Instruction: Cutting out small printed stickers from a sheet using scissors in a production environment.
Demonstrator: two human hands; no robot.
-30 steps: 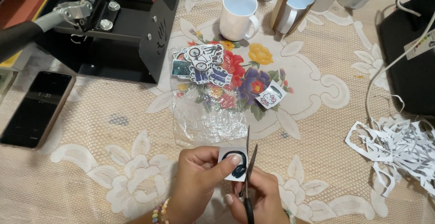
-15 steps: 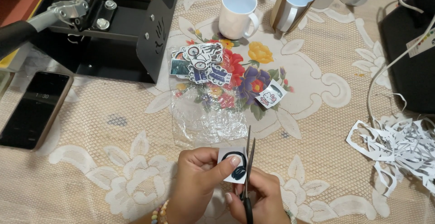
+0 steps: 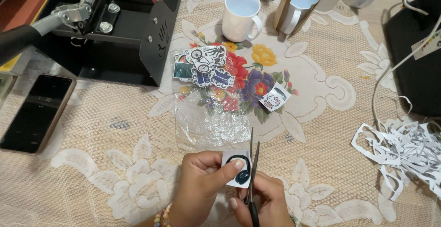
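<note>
Sticker paper (image 3: pixel 237 168), printed with dark headphones, sits low over the bench (image 3: pixel 321 117), pinched by closed left hand (image 3: pixel 202 185) fingers (image 3: pixel 233 167), while the right hand (image 3: pixel 266 199) grips open scissors (image 3: pixel 252 162) at its right edge; cutting well likely means turning the paper, not the blades.

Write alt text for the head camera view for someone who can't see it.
A left hand pinches a small paper sticker while the right hand works scissors along its edge. Beyond lie a clear plastic bag, a pile of cut stickers, a white mug, a phone and paper scraps on a lace tablecloth.
</note>
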